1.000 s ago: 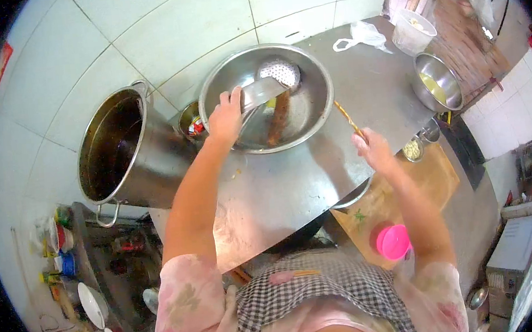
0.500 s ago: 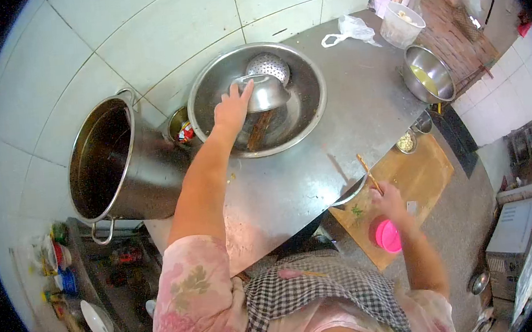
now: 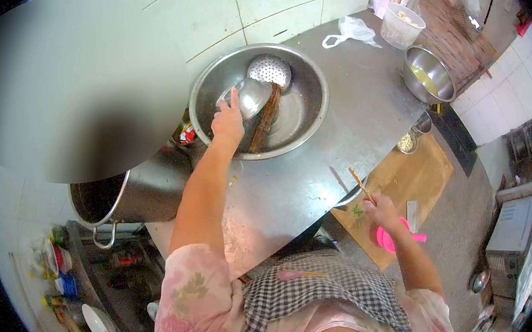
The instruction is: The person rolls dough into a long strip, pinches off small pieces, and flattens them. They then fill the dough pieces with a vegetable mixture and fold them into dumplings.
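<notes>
A wide steel basin stands on the metal counter. In it my left hand grips a small metal bowl, which is tilted with its outside facing me. Beside that bowl lie a perforated strainer and a dark, rough brown strip that looks like wood. Low on the right, my right hand is closed around wooden chopsticks pointing up and away, over the cutting board. Below this hand is a pink plastic container, partly covered by my forearm.
A tall steel pot stands left, largely covered by a blurred pale round shape close to the camera. At the counter's far right are a plastic bag, a white tub and a metal bowl with yellowish liquid.
My left hand has shifted the small bowl left and tilted it, baring more of the brown strip. My right hand has moved slightly left and down. The pale shape has appeared upper left.
</notes>
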Demonstrator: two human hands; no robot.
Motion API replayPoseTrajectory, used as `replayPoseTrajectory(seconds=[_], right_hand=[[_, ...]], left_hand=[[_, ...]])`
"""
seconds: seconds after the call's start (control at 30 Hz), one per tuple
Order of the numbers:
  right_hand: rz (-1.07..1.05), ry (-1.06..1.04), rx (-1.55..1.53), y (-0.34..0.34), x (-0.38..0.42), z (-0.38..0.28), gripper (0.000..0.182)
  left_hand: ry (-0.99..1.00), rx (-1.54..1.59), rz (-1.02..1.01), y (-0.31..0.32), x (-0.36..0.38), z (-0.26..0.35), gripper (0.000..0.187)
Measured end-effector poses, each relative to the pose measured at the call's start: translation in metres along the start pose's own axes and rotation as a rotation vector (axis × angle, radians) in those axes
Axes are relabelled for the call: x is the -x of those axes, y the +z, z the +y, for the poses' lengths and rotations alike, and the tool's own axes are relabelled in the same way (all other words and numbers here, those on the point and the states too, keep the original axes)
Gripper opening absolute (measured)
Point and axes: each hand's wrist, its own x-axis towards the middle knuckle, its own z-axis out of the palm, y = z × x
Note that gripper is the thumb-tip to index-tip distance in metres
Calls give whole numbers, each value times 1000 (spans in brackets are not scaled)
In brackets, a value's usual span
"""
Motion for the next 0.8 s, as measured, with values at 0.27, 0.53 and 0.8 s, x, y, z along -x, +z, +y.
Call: replayPoseTrajectory(seconds=[0.27, 0.53, 0.8], right_hand=[[-34, 94, -26, 5, 15, -1, 26], [-29, 91, -62, 1, 49, 34, 24], [152, 89, -41, -3, 129, 87, 28]], left_hand=[[6, -49, -186, 5, -1, 1, 98], [144, -45, -105, -8, 17, -18, 101], [165, 737, 42, -64, 76, 40, 46]])
